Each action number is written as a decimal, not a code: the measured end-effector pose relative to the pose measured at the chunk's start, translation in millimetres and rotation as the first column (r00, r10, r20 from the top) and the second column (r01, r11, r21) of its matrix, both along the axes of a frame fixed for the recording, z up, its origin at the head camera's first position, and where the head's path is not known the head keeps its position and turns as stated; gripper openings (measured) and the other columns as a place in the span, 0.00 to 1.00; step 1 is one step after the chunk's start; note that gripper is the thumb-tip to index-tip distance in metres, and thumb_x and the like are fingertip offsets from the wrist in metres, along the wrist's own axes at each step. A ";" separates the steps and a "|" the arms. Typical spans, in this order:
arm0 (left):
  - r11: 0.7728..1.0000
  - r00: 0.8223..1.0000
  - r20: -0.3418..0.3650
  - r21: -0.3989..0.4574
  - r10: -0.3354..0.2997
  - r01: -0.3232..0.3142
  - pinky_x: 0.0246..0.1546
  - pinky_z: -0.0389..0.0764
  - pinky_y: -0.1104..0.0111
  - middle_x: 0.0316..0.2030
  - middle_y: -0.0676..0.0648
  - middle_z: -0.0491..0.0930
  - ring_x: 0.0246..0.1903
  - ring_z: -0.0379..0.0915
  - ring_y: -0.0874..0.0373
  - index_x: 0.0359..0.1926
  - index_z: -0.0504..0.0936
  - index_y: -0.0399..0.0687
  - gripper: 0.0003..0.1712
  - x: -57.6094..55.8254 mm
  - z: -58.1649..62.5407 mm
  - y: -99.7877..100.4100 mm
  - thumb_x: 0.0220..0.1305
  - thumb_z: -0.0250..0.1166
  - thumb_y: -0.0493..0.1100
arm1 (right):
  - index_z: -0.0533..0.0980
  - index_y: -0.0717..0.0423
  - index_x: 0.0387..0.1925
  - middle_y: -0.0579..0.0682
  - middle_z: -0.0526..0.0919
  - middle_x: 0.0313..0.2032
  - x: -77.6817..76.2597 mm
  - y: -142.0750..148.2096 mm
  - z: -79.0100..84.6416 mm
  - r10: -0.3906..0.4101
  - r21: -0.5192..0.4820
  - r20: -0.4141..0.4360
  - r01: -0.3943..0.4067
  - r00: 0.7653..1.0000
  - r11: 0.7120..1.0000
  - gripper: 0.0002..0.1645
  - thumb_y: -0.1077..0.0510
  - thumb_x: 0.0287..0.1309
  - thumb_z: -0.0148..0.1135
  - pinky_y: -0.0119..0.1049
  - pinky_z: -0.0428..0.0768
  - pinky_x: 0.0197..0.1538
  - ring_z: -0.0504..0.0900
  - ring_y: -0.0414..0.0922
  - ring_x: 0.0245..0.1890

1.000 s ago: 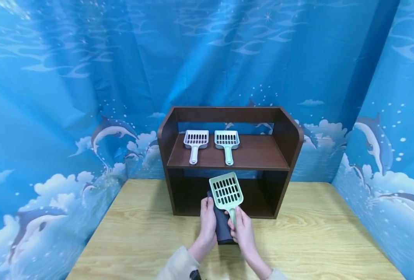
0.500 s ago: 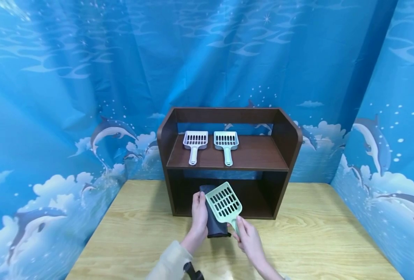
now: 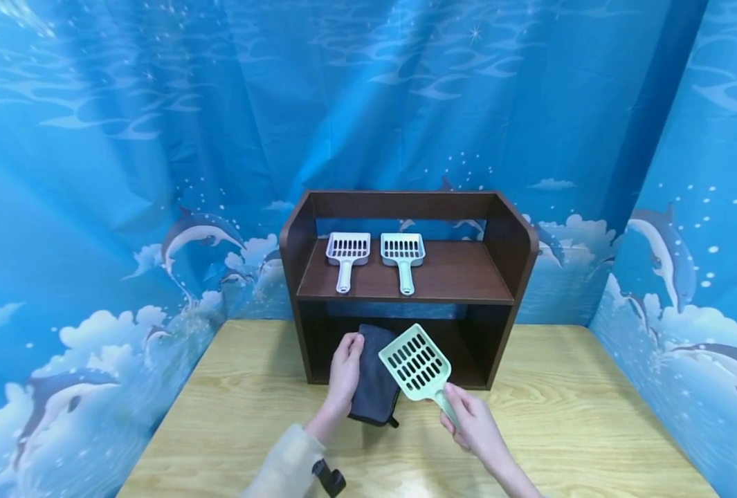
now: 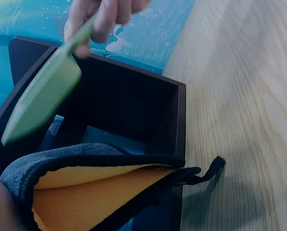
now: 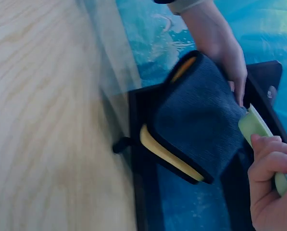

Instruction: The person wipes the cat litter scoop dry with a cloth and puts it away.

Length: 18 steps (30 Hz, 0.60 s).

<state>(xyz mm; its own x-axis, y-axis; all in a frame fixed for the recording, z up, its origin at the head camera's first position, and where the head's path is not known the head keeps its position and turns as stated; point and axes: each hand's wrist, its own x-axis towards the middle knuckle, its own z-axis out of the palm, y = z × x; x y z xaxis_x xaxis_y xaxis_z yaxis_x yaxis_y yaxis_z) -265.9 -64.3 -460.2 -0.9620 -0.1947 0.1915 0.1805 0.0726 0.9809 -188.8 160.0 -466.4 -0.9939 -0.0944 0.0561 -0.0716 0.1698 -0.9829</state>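
My left hand (image 3: 344, 373) grips a folded cloth (image 3: 376, 380), dark grey outside with a black edge and hanging loop. Its yellow inner side (image 4: 85, 197) shows in the left wrist view. In my right hand (image 3: 474, 422) is the handle of a pale green slotted litter scoop (image 3: 416, 363), its head tilted up to the left. In the head view, the scoop's head stands just right of the cloth, in front of the shelf's lower compartment. The right wrist view shows the scoop (image 5: 254, 126) partly, close to the cloth (image 5: 196, 118).
A dark brown two-tier shelf (image 3: 405, 270) stands at the back of the wooden table (image 3: 561, 415). On its upper board lie a pale lilac scoop (image 3: 347, 250) and a pale mint scoop (image 3: 403, 250), handles forward. A blue dolphin-print curtain (image 3: 219, 104) hangs behind.
My right hand has drawn the green scoop rightward and slightly down, away from the cloth. My left hand has shifted left with the cloth, which now shows more of its face.
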 end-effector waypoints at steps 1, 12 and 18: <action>1.000 1.000 -0.004 -0.003 0.000 0.000 0.43 0.68 0.65 0.37 0.44 0.77 0.37 0.67 0.58 0.47 0.79 0.35 0.14 -0.3 0.2 -0.7 0.78 0.52 0.42 | 0.77 0.68 0.45 0.48 0.69 0.14 0.8 2.6 1.9 0.004 -0.006 -0.017 -0.004 1.000 1.000 0.24 0.51 0.80 0.44 0.23 0.55 0.10 0.57 0.32 0.06; 1.000 1.000 -0.003 -0.025 -0.001 0.001 0.42 0.68 0.66 0.34 0.46 0.74 0.36 0.66 0.58 0.47 0.79 0.35 0.13 3.2 0.2 -4.5 0.79 0.53 0.41 | 0.69 0.65 0.34 0.48 0.70 0.15 3.0 24.3 34.7 -0.001 -0.016 -0.177 -0.001 0.984 1.000 0.24 0.51 0.81 0.41 0.33 0.62 0.06 0.62 0.35 0.06; 0.999 1.000 0.005 -0.039 -0.014 0.014 0.41 0.68 0.67 0.35 0.43 0.75 0.36 0.66 0.57 0.46 0.78 0.30 0.13 17.3 14.7 -3.1 0.78 0.51 0.37 | 0.74 0.65 0.42 0.48 0.71 0.16 -3.0 33.1 55.5 -0.070 -0.001 -0.258 0.072 0.964 0.997 0.25 0.50 0.82 0.38 0.35 0.65 0.09 0.64 0.38 0.09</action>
